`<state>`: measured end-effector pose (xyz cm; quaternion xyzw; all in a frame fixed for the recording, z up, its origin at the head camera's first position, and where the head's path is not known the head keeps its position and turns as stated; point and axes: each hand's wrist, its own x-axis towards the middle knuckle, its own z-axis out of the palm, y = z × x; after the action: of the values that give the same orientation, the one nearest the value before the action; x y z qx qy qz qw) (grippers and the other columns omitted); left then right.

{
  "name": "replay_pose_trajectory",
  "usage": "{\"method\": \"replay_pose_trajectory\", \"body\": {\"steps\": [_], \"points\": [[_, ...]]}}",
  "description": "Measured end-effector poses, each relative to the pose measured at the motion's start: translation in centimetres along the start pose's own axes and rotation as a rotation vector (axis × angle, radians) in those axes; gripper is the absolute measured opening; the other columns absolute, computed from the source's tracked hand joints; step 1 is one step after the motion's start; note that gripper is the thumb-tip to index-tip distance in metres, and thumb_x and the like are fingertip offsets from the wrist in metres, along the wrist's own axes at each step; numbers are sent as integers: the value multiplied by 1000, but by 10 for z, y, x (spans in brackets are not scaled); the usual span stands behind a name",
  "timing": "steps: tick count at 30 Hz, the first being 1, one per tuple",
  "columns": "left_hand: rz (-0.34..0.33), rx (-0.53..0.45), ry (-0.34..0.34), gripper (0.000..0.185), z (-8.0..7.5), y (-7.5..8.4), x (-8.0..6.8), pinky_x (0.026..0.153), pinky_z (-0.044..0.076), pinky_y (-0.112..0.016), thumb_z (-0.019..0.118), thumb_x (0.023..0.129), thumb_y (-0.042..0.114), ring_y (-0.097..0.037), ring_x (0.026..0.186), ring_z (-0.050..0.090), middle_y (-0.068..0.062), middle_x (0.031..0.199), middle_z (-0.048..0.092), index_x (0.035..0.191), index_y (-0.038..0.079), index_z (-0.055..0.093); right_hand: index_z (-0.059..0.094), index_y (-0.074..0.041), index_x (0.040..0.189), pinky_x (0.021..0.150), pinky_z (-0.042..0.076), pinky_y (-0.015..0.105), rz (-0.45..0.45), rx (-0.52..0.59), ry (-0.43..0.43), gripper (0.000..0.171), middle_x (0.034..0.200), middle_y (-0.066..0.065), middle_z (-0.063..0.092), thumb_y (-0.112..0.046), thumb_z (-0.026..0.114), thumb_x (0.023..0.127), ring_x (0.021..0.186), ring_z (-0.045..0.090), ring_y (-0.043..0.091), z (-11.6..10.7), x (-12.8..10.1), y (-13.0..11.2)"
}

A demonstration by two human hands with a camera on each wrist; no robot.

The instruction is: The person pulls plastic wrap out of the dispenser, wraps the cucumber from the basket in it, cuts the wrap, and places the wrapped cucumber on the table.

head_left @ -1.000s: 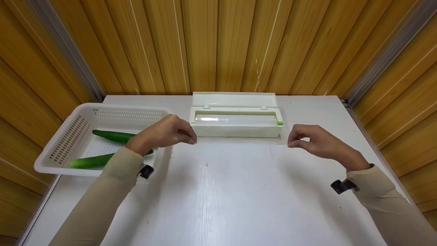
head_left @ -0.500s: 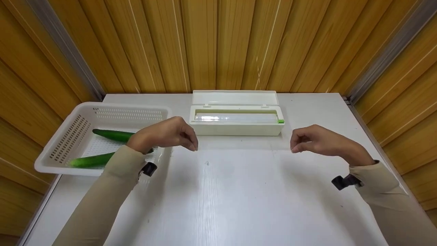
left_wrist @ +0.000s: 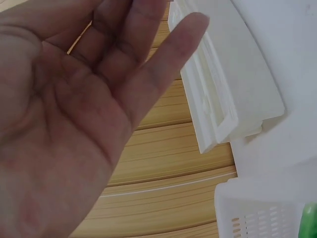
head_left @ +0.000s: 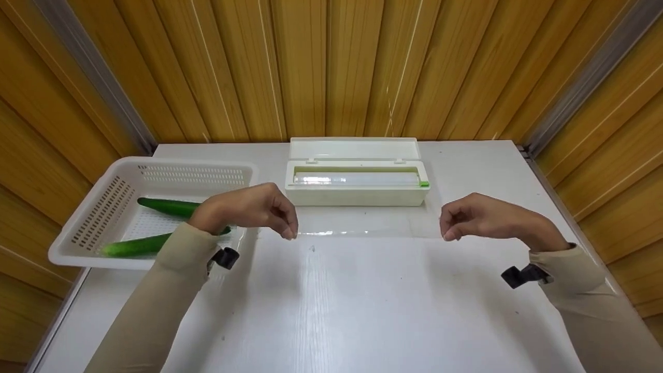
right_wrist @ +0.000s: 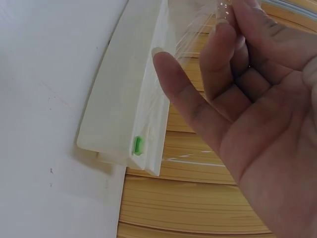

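Observation:
A thin sheet of cling film (head_left: pixel 357 233) stretches between my two hands in the head view, its edge glinting above the table. My left hand (head_left: pixel 251 208) pinches the film's left corner between thumb and fingertips. At the other corner, my right hand (head_left: pixel 484 217) pinches it the same way. Behind the film stands a white dispenser box (head_left: pixel 357 197) with its lid (head_left: pixel 354 149) raised and a film roll (head_left: pixel 357 178) inside. In the right wrist view, film (right_wrist: pixel 195 29) runs from the box toward my fingers. The left fingertips are partly cut off in the left wrist view.
To the left, a white perforated basket (head_left: pixel 197 175) holds a dark green cucumber (head_left: pixel 168 206) and a lighter-ended one (head_left: pixel 135 246), partly behind my left arm. A small green slider (head_left: pixel 423 184) sits at the box's right end. Wooden panels (head_left: pixel 347 77) close off the table's back.
Both hands have come down and toward me together, drawing the film farther out from the box. The box and basket stay where they were.

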<state>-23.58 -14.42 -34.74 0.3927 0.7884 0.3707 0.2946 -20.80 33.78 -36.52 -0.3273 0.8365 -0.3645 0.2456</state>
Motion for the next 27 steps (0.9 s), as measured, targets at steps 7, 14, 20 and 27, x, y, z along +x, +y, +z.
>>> {"method": "replay_pose_trajectory", "body": {"steps": [7,14,20,27], "points": [[-42,42,-26,7,12,-7,4,82,59,-31,81,92,-1,-11,81,67,2,88,76,94,6,82,72,-9,101,75,55,28,105,4,-21,3,93,2,69,-11,75,100,84,61,18,15,5,8],[-56,115,-53,6,29,-17,12,78,58,-28,81,92,2,-7,80,67,4,88,77,92,8,83,74,-12,102,74,54,26,114,-40,-23,8,92,-2,69,-15,79,97,84,61,16,32,9,23],[-50,206,-56,7,50,-30,23,73,56,-25,82,91,2,-3,75,62,6,82,75,89,8,83,75,-10,110,79,54,27,76,-69,-10,15,90,-5,68,-13,81,96,86,62,14,45,10,41],[-87,299,-12,13,77,-43,28,71,53,-26,79,89,-3,-3,72,57,11,77,69,84,8,82,76,-10,103,80,55,27,49,-122,26,11,96,-7,72,-3,78,95,87,64,11,63,14,63]]}}
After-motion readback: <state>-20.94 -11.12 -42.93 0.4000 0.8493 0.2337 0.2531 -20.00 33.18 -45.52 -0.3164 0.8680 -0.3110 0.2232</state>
